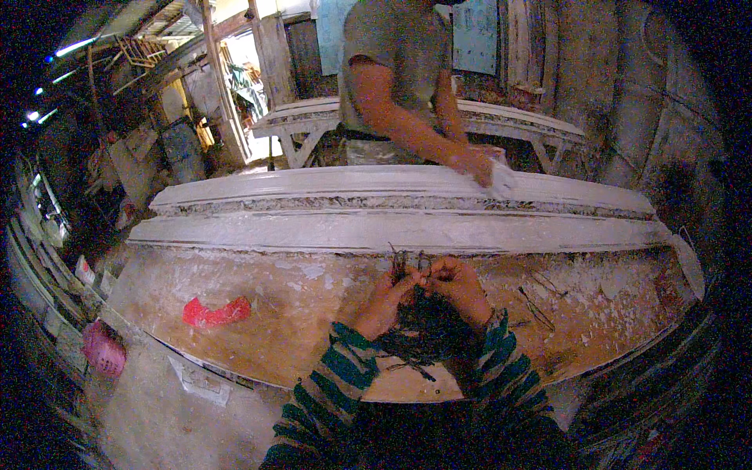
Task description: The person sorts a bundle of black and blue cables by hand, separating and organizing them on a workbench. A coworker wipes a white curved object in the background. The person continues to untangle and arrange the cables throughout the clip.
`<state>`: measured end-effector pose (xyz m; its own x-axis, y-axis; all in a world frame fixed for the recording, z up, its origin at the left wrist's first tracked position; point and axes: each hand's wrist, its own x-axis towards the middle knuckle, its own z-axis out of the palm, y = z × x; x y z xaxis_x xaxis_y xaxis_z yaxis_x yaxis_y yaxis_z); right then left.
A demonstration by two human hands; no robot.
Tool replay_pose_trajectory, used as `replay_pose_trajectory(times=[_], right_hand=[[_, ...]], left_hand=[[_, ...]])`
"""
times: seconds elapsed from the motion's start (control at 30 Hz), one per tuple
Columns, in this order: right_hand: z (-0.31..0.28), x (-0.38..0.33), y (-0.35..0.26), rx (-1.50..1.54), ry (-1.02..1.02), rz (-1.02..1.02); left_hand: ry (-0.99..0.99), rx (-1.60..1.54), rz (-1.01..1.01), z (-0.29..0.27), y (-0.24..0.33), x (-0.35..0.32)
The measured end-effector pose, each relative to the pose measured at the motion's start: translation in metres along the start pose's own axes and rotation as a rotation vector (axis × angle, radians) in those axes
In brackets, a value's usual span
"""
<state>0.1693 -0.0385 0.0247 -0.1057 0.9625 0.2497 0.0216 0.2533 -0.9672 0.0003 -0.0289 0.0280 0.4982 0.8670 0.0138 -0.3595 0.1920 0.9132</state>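
Both my hands meet over the near middle of a worn wooden table (266, 329). Dark, stringy fibre strands (398, 258) poke up from between the fingers of my left hand (382, 304), which is closed on them. My right hand (460, 288) pinches at the same strands, its fingertips close to the left ones. Beneath and between the hands lies a dark tangled heap of the fibre (427, 325), with loose ends on the wood below it. Exactly how the fingertips grip is too small to make out.
Two long white moulded lengths (376, 233) lie across the table's far side. Behind them a person (399, 94) rubs one with a blurred white thing. A red scrap (215, 312) lies left, thin dark strands (536, 305) right. A pink bag (103, 347) sits beyond the left edge.
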Motion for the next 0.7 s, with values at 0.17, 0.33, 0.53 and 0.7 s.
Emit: replay_pose_trajectory(times=[0.17, 0.33, 0.53, 0.7], right_hand=[[0.001, -0.002, -0.002, 0.108, 0.03, -0.004], [-0.002, 0.002, 0.001, 0.085, 0.059, -0.007], [0.0, -0.001, -0.005, 0.166, 0.108, -0.051], [0.002, -0.002, -0.013, 0.033, 0.146, -0.034]], left_hand=[[0.034, -0.109, 0.005, -0.008, -0.007, 0.011], [0.05, 0.062, 0.137, -0.017, -0.016, 0.016], [0.03, 0.133, 0.187, -0.019, -0.017, 0.018], [0.024, 0.162, 0.13, -0.027, -0.023, 0.024]])
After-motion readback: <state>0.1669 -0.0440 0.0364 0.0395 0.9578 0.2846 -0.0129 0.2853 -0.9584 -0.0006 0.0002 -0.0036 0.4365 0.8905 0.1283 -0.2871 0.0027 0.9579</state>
